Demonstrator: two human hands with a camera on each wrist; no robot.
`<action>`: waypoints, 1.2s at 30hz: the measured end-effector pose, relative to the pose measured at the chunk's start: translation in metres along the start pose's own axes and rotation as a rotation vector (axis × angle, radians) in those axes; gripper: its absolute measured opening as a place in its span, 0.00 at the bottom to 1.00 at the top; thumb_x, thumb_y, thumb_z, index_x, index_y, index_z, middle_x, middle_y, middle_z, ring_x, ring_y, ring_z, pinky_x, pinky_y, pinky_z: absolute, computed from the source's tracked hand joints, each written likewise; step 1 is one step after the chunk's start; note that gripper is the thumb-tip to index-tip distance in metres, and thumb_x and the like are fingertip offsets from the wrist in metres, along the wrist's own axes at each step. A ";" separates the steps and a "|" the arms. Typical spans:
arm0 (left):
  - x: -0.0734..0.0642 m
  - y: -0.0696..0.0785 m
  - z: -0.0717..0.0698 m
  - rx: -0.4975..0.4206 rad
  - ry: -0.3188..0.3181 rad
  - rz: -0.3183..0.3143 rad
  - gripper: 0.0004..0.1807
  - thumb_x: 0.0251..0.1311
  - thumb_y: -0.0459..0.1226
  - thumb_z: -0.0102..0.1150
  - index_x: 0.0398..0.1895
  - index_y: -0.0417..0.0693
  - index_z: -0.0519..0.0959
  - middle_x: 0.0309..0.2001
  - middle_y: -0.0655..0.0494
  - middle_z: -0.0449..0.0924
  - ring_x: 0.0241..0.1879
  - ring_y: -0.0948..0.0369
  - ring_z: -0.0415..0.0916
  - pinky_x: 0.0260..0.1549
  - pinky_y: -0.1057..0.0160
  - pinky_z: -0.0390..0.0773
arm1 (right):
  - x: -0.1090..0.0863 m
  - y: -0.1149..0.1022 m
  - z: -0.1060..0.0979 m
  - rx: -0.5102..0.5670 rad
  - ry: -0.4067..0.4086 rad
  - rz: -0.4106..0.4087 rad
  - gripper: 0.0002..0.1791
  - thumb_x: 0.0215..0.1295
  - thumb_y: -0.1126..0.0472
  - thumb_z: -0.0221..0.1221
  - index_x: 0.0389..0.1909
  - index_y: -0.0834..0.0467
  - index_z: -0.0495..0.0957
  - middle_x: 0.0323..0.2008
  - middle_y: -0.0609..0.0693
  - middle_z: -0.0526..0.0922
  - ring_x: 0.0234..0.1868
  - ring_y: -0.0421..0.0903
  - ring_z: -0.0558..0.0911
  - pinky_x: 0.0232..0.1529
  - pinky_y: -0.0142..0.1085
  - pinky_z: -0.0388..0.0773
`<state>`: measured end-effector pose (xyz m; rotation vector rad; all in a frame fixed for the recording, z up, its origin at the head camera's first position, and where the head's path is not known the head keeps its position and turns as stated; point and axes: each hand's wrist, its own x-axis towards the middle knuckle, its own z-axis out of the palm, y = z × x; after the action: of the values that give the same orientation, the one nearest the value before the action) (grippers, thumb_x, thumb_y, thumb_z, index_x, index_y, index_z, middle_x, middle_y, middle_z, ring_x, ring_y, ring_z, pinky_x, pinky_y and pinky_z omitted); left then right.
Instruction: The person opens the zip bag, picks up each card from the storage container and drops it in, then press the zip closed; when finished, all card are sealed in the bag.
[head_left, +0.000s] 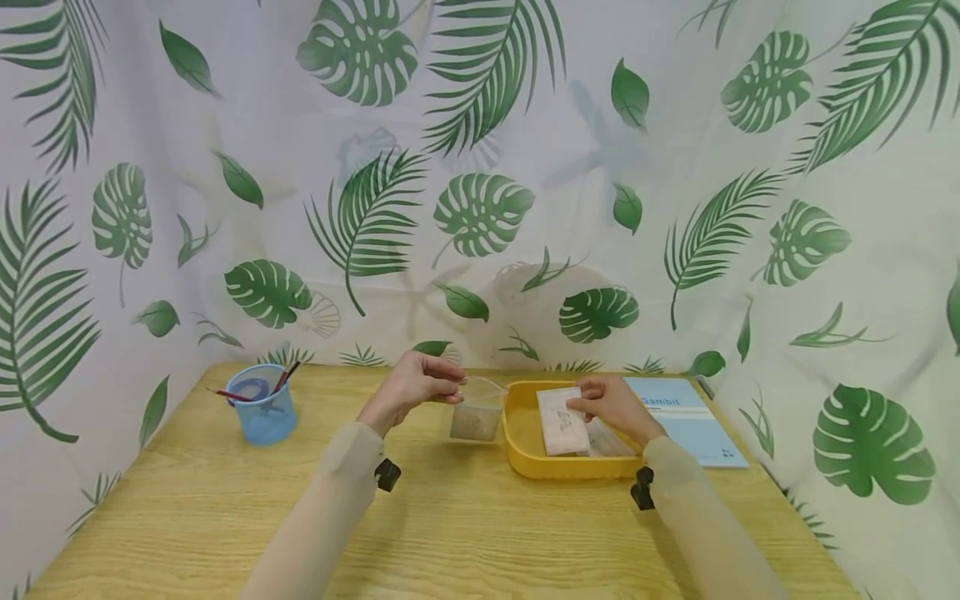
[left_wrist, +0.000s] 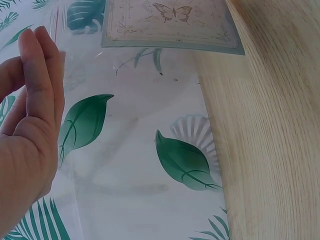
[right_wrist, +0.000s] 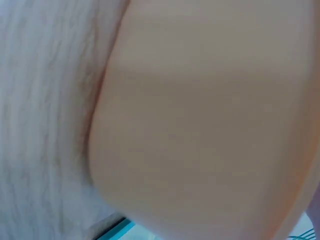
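Note:
My left hand pinches the top of a clear plastic bag just left of the yellow basket. Low in the bag sits a card printed with a brown butterfly and a grey-green border, hanging above the table. Over the basket, my right hand grips a pale rectangular packet with a dark drawing on its front, held upright by its right edge. Another whitish packet lies in the basket, partly hidden by that hand. The right wrist view is filled mostly by the basket's blurred wall.
A blue mesh pen cup with pencils and a roll of tape stands at the left on the wooden table. Right of the basket lies a light blue booklet. Behind hangs a leaf-patterned curtain.

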<state>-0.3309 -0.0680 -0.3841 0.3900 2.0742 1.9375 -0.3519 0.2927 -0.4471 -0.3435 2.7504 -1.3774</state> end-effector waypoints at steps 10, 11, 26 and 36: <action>0.001 -0.002 0.000 0.002 -0.008 -0.010 0.18 0.61 0.21 0.58 0.55 0.26 0.77 0.55 0.30 0.78 0.28 0.63 0.84 0.38 0.64 0.88 | 0.004 -0.016 0.000 0.100 0.117 -0.054 0.25 0.64 0.56 0.65 0.56 0.67 0.75 0.33 0.51 0.88 0.28 0.45 0.82 0.40 0.44 0.86; 0.001 -0.002 0.000 0.005 -0.007 -0.009 0.18 0.61 0.22 0.58 0.55 0.26 0.77 0.55 0.30 0.78 0.28 0.63 0.84 0.38 0.64 0.88 | 0.004 -0.018 0.000 0.125 0.122 -0.060 0.24 0.64 0.57 0.65 0.55 0.67 0.75 0.33 0.50 0.88 0.28 0.45 0.82 0.38 0.43 0.87; 0.001 -0.004 0.001 -0.014 -0.003 0.002 0.18 0.60 0.22 0.59 0.54 0.25 0.77 0.53 0.31 0.80 0.28 0.63 0.84 0.37 0.65 0.88 | 0.001 -0.059 0.003 0.327 0.198 -0.171 0.23 0.65 0.62 0.64 0.58 0.67 0.75 0.34 0.42 0.88 0.30 0.40 0.85 0.36 0.43 0.88; 0.000 -0.004 0.000 -0.040 0.017 0.026 0.16 0.60 0.21 0.58 0.53 0.25 0.78 0.52 0.31 0.80 0.28 0.63 0.84 0.37 0.64 0.88 | 0.001 -0.079 0.007 0.470 0.231 -0.300 0.23 0.66 0.64 0.62 0.60 0.68 0.73 0.31 0.41 0.86 0.32 0.41 0.85 0.34 0.46 0.88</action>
<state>-0.3307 -0.0682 -0.3879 0.3949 2.0472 2.0006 -0.3384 0.2412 -0.3884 -0.6169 2.4898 -2.2014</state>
